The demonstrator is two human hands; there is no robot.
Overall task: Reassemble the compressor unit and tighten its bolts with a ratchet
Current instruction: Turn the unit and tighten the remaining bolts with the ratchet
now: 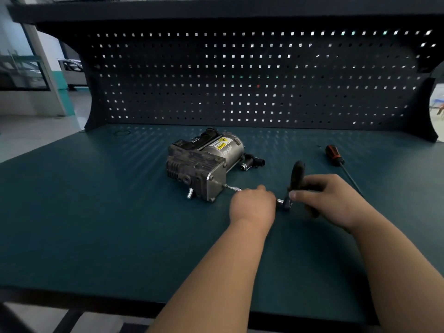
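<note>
2 hands are being used on the bolt-tightening step. A bolt (225,185) at the near lower corner of the compressor (204,164), which is standing on the desk (120,212), is being reached through a long extension bar (234,188). Just right of the compressor, the bar is being gripped by the curled left hand (252,205). Further right, the ratchet (296,179) handle is being clasped by the right hand (334,200). A steady swing of the handle is probably being called for next, with the bar being kept in line.
</note>
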